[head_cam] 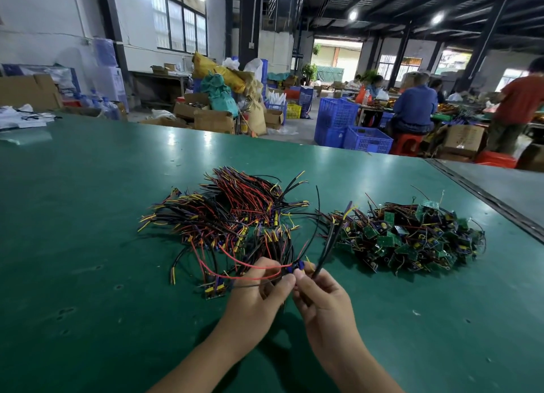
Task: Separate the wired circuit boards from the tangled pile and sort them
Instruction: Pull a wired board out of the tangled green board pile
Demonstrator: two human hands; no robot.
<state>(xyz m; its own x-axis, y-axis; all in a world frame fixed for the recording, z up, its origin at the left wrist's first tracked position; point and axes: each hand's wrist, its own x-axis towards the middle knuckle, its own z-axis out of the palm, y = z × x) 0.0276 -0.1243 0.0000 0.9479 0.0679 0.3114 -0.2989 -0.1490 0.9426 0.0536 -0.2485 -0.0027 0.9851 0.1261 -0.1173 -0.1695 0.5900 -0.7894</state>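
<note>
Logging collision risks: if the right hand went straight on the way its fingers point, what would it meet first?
Probably the left hand, whose fingertips meet it at the small wired board both pinch; beyond lies the wire bundle. Depth unclear.

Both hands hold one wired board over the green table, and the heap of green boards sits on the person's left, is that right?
No: the head view shows the heap of green boards on the person's right; the wire pile is on the left. Otherwise correct: left hand and right hand hold one wired board over the green table.
</note>
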